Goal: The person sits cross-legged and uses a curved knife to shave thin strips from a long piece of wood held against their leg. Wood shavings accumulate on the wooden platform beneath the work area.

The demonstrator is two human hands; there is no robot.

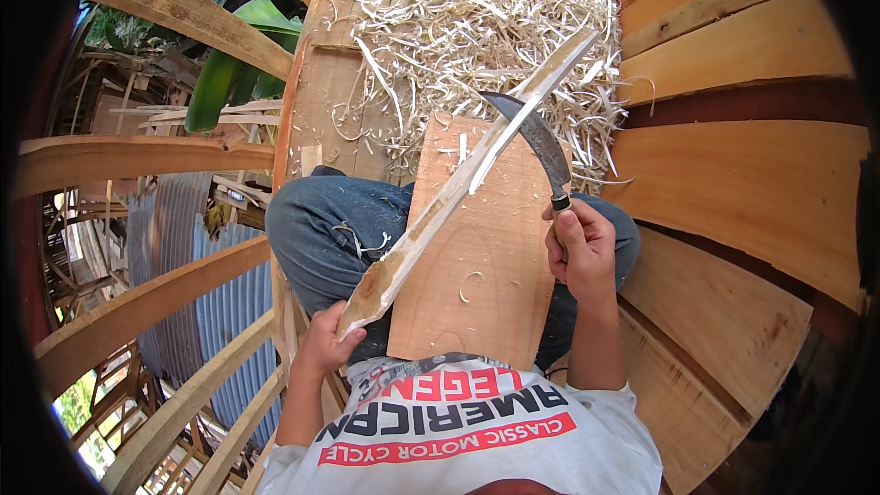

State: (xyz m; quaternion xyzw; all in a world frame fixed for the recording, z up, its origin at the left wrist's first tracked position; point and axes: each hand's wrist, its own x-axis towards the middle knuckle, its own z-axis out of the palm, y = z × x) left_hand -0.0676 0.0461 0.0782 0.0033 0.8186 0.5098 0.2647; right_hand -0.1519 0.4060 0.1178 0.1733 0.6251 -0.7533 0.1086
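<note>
A long, pale strip of wood (431, 217) slants from near my lap up to the far right, its near end brownish on one face. My left hand (327, 341) is closed round that near end. In my right hand (584, 244) is the handle of a sickle (547, 152), its curved dark blade crossing the strip toward the far end. A thin sliver stands off the strip's edge just below the blade. Under the strip, a flat wooden board (486, 284) lies across my lap between my knees, with a few small curls on it.
A heap of wood shavings (477, 18) covers much of the plank floor (367, 128) ahead. Wooden slats (733, 170) form a wall close on my right. An open rail of wooden bars (156, 154) runs along my left, with corrugated metal sheets (229, 298) and a leafy plant (247, 55) beyond.
</note>
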